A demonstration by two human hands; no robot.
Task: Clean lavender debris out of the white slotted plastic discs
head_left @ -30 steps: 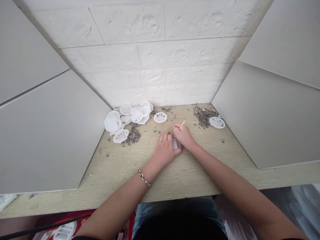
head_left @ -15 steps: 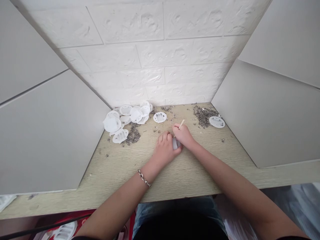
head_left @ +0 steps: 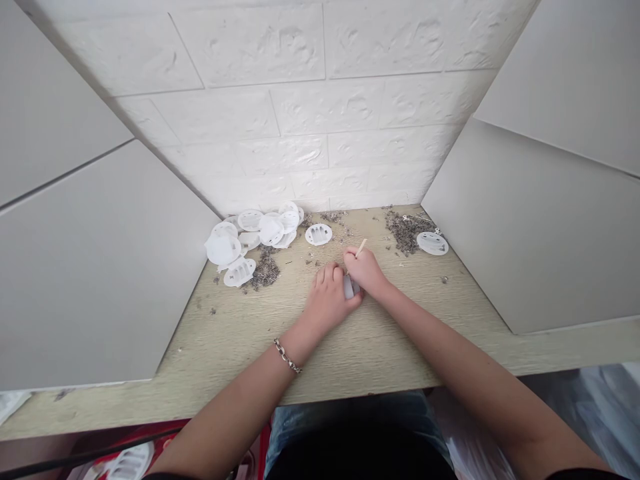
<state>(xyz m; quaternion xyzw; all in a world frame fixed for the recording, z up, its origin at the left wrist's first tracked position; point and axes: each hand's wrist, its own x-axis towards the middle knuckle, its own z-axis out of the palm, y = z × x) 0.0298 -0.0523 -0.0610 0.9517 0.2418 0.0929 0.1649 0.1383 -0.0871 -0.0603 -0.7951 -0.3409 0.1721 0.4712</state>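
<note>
My left hand (head_left: 328,301) is shut around a small translucent white plastic piece (head_left: 351,287), which shows at the side of my fingers. My right hand (head_left: 366,270) pinches a thin wooden stick (head_left: 361,248) just above that piece, and its lower end is hidden by my fingers. Both hands are close together above the light wood-grain desk (head_left: 240,333). A chain bracelet (head_left: 287,355) circles my left wrist.
A heap of round white plastic discs (head_left: 250,233) lies at the back left, with single discs (head_left: 319,234) (head_left: 433,243) nearby. Dark dried buds (head_left: 406,232) lie scattered across the desk. Grey panels flank the desk, and a white brick-textured wall (head_left: 250,113) stands behind it.
My hands keep nearly the same pose, with the stick still at the plastic piece. The whole view has shifted only slightly.
</note>
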